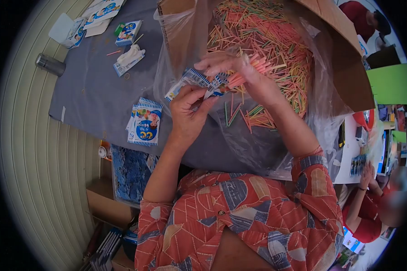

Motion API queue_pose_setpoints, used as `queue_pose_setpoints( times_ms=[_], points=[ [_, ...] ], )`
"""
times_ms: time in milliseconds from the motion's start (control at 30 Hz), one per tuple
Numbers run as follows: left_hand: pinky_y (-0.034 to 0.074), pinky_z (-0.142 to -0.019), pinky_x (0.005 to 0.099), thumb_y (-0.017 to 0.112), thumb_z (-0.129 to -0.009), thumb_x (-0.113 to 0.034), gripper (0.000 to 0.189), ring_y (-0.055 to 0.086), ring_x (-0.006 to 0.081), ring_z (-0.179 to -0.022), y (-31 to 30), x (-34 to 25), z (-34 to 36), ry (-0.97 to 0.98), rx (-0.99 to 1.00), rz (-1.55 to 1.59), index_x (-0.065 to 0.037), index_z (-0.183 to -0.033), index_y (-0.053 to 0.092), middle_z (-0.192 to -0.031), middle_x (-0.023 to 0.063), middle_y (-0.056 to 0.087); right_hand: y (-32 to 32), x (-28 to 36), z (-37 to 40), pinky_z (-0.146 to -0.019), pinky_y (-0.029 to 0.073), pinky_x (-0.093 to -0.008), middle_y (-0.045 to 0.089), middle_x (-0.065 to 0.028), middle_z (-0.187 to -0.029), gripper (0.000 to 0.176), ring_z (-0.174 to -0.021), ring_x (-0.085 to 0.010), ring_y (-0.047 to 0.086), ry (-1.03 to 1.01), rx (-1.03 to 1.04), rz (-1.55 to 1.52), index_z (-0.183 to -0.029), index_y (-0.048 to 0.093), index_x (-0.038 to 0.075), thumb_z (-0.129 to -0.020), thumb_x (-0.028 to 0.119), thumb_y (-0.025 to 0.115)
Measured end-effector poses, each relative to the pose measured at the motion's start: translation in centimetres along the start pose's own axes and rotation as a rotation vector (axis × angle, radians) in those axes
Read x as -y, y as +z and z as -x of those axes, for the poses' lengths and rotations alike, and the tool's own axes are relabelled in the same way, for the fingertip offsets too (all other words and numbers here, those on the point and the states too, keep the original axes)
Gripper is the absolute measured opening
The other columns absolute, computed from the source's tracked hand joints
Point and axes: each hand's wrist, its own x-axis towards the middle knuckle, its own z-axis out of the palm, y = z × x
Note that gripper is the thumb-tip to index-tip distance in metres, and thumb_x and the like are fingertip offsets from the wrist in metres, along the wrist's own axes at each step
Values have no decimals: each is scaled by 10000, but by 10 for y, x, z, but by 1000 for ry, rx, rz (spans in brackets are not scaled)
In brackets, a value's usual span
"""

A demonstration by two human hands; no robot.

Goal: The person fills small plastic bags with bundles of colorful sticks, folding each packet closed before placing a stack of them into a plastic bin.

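Note:
Between my hands is a small blue-and-white packet (218, 86). My left hand (190, 108) pinches its lower end, with another packet (185, 84) lying under or beside the fingers. Pink sticks (259, 64) lie under the palm of my right hand (248, 74), their ends at the packet's mouth. The right fingers reach left over the packet, and their grip is partly hidden. Beyond them, a cardboard box (343, 54) lined with clear plastic holds a heap of pink, green and yellow sticks (257, 27).
A stack of printed packets (145, 123) lies left of my left arm. Farther back are a small carton (128, 33), a crumpled white cloth (131, 55) and a metal cylinder (50, 64). Loose sticks (260, 118) lie on the plastic. Another person (366, 212) is at the right.

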Motion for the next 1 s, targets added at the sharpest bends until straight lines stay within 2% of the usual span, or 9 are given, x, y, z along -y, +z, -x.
queue_pose_setpoints(
  times_ms=[200, 333, 433, 500, 600, 733, 867, 967, 1000],
  points=[
    [488, -725, 218, 735, -812, 64, 198, 598, 106, -860, 0, 2, 2, 9, -8, 64, 38, -1000, 677, -960, 54, 617, -6, 7, -6, -1022, 415, -424, 562, -190, -1330, 801, -1288, -277, 476, -18, -1, -358, -1078, 695, 38, -988, 655, 191],
    [497, -730, 224, 739, -804, 69, 212, 602, 116, -867, 0, 2, 3, 99, -20, -5, 29, -1004, 677, -973, 61, 613, 0, 4, -3, -1042, 398, -423, 562, -190, -1329, 799, -1285, -269, 477, 59, 40, -131, -1112, 679, 32, -990, 650, 188],
    [506, -662, 270, 774, -759, 46, 250, 632, 162, -780, 2, 0, 2, 110, -71, -36, 4, -994, 700, -882, 77, 645, 3, -1, -1, -1080, 383, -380, 608, -170, -1249, 636, -1238, -289, 528, 67, 12, -6, -1126, 671, 13, -1065, 455, 217],
    [513, -677, 269, 773, -760, 46, 263, 636, 162, -793, 3, 2, 3, 95, -57, -8, 4, -1008, 698, -900, 77, 644, 5, -10, 0, -1046, 411, -362, 612, -142, -1243, 458, -1222, -254, 539, 72, 138, -132, -1218, 637, 31, -1043, 385, 404],
    [527, -714, 265, 770, -760, 51, 287, 643, 161, -831, 8, 1, 1, 66, -31, 74, 7, -1032, 693, -944, 78, 638, 12, 6, 1, -1007, 438, -351, 623, -107, -1213, 418, -1192, -214, 551, 30, 11, -67, -1300, 591, 44, -978, 310, 569],
    [532, -797, 255, 757, -760, 75, 309, 637, 154, -899, 9, -3, 1, 9, -3, 155, 15, -1054, 680, -1014, 75, 626, 12, 6, -2, -1008, 437, -366, 596, -124, -1301, 591, -1205, -215, 553, 19, -59, -76, -1379, 521, 32, -938, 420, 578],
    [521, -797, 273, 745, -761, 78, 276, 640, 177, -924, 11, -13, 8, -15, 8, 216, 26, -1020, 669, -960, 86, 632, 31, 5, 6, -1001, 442, -330, 632, -122, -1222, 390, -1155, -187, 582, 144, -36, -163, -1303, 570, -4, -1007, 241, 503],
    [483, -741, 354, 693, -786, 59, 176, 617, 287, -835, -13, -41, 20, 36, 40, -315, 30, -952, 643, -862, 112, 621, 26, -1, 7, -877, 501, -319, 667, -90, -1006, 370, -964, -163, 629, 79, 32, -10, -1121, 616, -44, -1053, 267, 428],
    [464, -718, 380, 675, -797, 48, 146, 594, 327, -785, -24, -53, 28, 47, 22, -474, 28, -936, 636, -823, 117, 611, 11, -11, 7, -856, 507, -331, 676, -99, -990, 362, -934, -189, 649, 56, -89, 102, -1111, 620, -34, -1052, 265, 424]
  ],
)
